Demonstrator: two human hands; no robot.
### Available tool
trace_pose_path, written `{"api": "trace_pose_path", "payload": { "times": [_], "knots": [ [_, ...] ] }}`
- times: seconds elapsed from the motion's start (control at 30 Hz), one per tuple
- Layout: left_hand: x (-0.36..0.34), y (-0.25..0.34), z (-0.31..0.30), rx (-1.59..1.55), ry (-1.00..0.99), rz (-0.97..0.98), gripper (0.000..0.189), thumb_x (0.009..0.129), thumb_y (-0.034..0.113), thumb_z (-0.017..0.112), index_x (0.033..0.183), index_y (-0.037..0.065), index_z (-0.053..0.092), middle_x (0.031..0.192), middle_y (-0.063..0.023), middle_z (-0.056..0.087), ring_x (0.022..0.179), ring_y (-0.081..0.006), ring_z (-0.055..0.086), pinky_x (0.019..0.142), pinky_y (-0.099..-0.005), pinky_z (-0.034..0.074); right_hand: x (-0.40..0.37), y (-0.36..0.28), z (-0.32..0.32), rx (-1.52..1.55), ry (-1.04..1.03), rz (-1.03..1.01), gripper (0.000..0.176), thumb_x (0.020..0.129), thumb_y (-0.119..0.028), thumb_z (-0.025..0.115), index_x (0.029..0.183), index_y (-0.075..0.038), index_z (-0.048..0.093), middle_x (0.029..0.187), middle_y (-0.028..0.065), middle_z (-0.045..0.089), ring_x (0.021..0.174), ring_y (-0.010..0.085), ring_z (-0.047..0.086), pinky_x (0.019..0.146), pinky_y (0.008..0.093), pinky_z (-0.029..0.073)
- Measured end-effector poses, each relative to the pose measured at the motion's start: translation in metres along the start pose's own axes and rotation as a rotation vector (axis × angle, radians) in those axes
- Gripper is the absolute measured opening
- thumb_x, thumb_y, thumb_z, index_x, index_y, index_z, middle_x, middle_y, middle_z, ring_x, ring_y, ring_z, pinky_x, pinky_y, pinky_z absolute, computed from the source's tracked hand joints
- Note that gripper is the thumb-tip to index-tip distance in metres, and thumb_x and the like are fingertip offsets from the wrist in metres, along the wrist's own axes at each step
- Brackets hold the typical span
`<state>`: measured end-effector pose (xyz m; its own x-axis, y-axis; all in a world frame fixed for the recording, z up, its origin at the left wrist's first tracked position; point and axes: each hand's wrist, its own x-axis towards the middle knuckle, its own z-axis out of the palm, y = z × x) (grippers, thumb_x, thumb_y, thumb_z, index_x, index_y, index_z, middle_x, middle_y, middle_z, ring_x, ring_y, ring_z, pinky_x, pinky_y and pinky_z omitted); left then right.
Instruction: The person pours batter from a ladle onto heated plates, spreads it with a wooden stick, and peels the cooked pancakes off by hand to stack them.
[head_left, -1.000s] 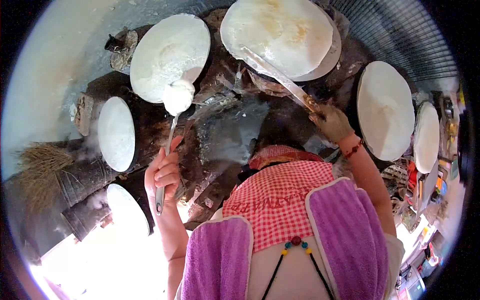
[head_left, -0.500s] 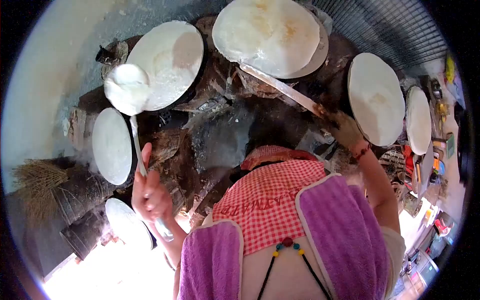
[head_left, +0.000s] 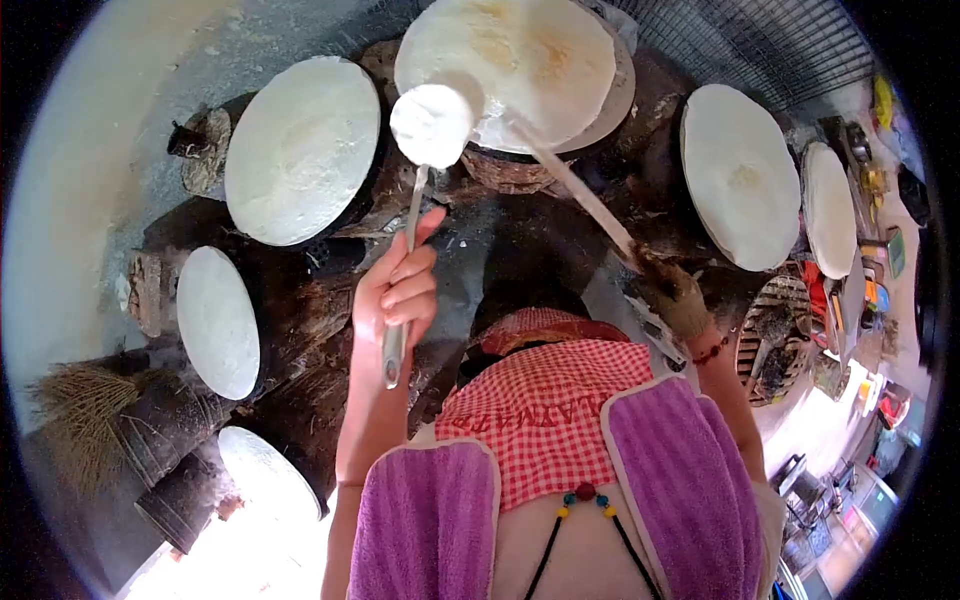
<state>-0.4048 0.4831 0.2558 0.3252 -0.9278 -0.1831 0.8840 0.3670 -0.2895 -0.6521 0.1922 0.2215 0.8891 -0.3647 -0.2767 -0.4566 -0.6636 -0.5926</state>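
My left hand [head_left: 400, 290] is closed around the handle of a ladle [head_left: 416, 205]. The ladle's bowl is full of thick white batter [head_left: 432, 125] and overlaps the near left edge of a large round flatbread [head_left: 545, 65] with light brown patches. My right hand [head_left: 682, 300], which looks gloved, grips one end of a long flat wooden spatula [head_left: 585, 193]. The spatula's far tip lies at the near edge of that flatbread, which sits off-centre on a pale round griddle [head_left: 622, 100].
White-topped round griddles stand in an arc: one at upper left [head_left: 303, 150], one at left [head_left: 218, 322], another at right [head_left: 742, 178]. A twig broom [head_left: 85, 400] lies far left. A wire rack [head_left: 750, 45] is at the back. A slatted basket [head_left: 775, 340] sits right.
My left hand has carried the ladle rightward, from over the upper-left griddle to the central flatbread's edge. The upper-left griddle's top now looks evenly white. The spatula's tip remains near the central flatbread.
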Motion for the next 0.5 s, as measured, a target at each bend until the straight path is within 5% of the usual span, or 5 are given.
{"api": "trace_pose_path", "payload": {
  "times": [0.07,0.17,0.3,0.37,0.5],
  "knots": [
    [0.028,-0.004,-0.013,-0.043,-0.074,-0.012,0.045,0.102,0.023,0.035,0.139,-0.002,0.03,0.069,-0.0011,0.035,0.048,-0.0073,0.036,0.038,-0.0212,0.033,-0.003,-0.018,-0.004,0.38,-0.087,0.432,0.047,0.086,-0.022,0.062,0.13,-0.009,0.052,0.129,0.0135,0.056,0.113,0.0278,0.057,0.093,0.035,0.045],
    [0.066,-0.01,-0.033,-0.041,-0.081,0.041,0.046,0.102,0.022,0.034,0.139,-0.005,0.027,0.066,-0.0015,0.036,0.046,-0.0082,0.036,0.036,-0.0226,0.036,0.001,0.006,0.021,0.278,0.063,0.257,0.048,0.084,-0.019,0.065,0.129,-0.011,0.053,0.129,0.0133,0.055,0.115,0.0282,0.056,0.094,0.0349,0.044],
    [0.092,-0.02,-0.049,0.374,0.149,0.208,0.035,0.101,0.023,0.041,0.129,0.002,0.043,0.062,0.0045,0.031,0.042,-0.0036,0.027,0.034,-0.019,0.028,0.022,0.023,0.034,0.332,0.144,0.053,0.046,0.085,-0.023,0.063,0.129,-0.011,0.053,0.126,0.0138,0.057,0.11,0.0313,0.058,0.092,0.0374,0.046],
    [0.096,-0.028,-0.048,0.62,0.327,0.32,0.029,0.1,0.024,0.043,0.123,0.008,0.049,0.058,0.0073,0.027,0.041,-0.0023,0.024,0.034,-0.0176,0.023,0.034,0.025,0.032,-0.067,0.049,0.143,0.046,0.087,-0.029,0.061,0.13,-0.012,0.052,0.121,0.016,0.059,0.106,0.0353,0.058,0.09,0.0396,0.047],
    [0.083,-0.023,-0.053,0.339,0.128,0.291,0.035,0.101,0.024,0.039,0.129,0.002,0.044,0.061,0.0042,0.03,0.043,-0.0039,0.028,0.035,-0.0195,0.029,0.053,0.017,0.019,-0.131,-0.056,0.09,0.046,0.087,-0.034,0.059,0.127,-0.012,0.054,0.116,0.0179,0.059,0.106,0.038,0.057,0.09,0.0428,0.046]
  ]
}}
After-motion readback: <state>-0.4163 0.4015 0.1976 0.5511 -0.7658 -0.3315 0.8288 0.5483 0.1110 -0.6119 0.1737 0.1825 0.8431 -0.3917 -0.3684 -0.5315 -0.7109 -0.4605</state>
